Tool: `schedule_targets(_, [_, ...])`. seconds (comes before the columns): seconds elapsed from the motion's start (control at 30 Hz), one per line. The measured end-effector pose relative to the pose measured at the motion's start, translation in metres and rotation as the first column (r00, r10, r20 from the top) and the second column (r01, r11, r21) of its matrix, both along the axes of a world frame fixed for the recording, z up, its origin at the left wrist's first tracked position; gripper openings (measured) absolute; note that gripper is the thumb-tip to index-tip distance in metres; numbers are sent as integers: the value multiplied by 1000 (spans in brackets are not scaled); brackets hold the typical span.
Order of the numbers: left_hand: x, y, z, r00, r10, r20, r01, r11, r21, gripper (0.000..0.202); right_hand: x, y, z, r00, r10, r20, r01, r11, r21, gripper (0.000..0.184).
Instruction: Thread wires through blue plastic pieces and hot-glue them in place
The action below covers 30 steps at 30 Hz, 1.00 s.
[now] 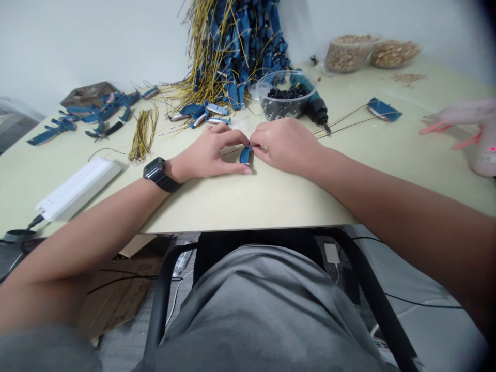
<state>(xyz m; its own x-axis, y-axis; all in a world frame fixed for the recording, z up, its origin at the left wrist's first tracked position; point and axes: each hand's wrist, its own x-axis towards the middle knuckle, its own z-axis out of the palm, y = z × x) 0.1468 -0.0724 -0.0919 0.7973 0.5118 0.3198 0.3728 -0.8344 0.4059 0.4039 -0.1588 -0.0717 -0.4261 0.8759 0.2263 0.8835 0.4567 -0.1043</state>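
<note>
A small curved blue plastic part [245,155] stands on the table top between my two hands. My left hand [209,151], with a black watch at the wrist, grips it between thumb and fingertips. My right hand [285,143] is closed in a pinch right at the part's upper right end; whatever sits between those fingertips is too small and hidden to make out. Thin dark wire shows behind the part, inside the curve of my left hand. To the right, another blue part [384,109] lies with two long wires running toward my right hand.
Behind my hands stand a clear tub [284,101] of black pieces, a power drill [315,106] and a heap of blue parts with yellow wires [236,57]. A glue gun [475,126] is at right. At left lie pliers [104,129], a wire bundle [143,137] and a white box [79,188].
</note>
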Motion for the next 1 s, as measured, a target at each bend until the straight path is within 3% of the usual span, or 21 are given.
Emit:
schedule_targets(0.1, [0,1,-1,1000,-3,-2,3,1000,5,97,-2,-2,1,1000,5,-30,-6,1000,-12,28])
schedule_targets(0.37, [0,-1,5,1000,-6,-5,6,1000,-10,93,-4,-1,4,995,20,96,-20,1000,-5,34])
schedule_targets(0.53, [0,-1,8,999,-6,-38,7,1000,26,92,-1,5,1,999,38,-36,-39,999,-23,30])
schedule_targets(0.67, [0,-1,8,999,-15,-49,17,999,37,93,0,6,1,1000,25,-14,-25,999,-33,34])
schedule_targets(0.87, [1,-1,6,1000,8,-21,-8,1000,-3,97,4,8,0,987,20,-160,-35,996,-87,24])
schedule_targets(1.0, [1,0,5,999,2,-32,-1,1000,13,97,5,9,-1,987,24,-161,-38,996,-81,25])
